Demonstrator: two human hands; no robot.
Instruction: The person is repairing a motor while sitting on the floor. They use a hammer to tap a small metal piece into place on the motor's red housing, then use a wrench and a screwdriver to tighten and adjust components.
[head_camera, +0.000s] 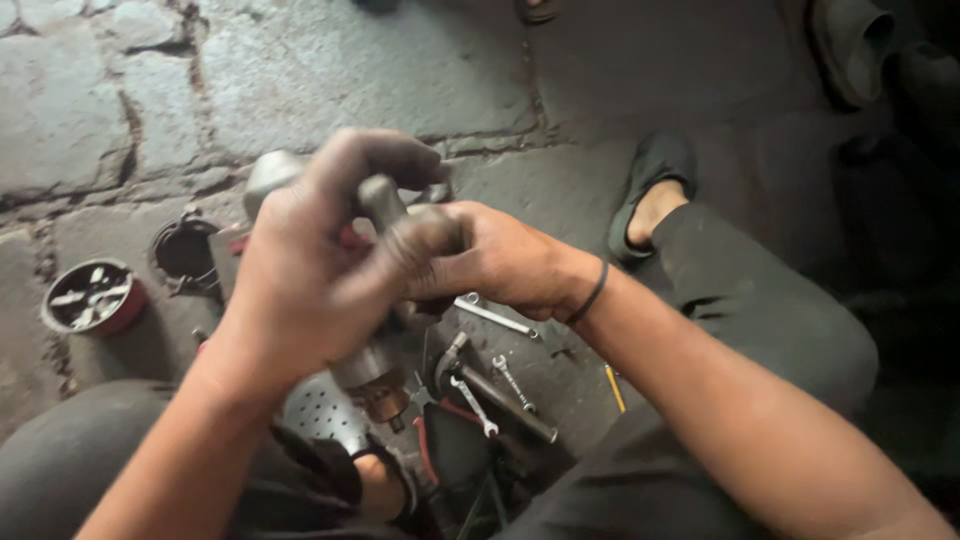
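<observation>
Both hands clamp one grey metal part (385, 205) above the stone floor (330, 70): left hand (310, 270) wraps its near side, right hand (500, 262) grips opposite (stub tilted up-left), hammer (490, 385) below.

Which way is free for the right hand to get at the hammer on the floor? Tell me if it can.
Probably yes. The hammer lies in the open on the stone floor, just below the right hand, with only small spanners beside it. But that hand and the left hand both grip a metal part, so it must let go first.
</observation>
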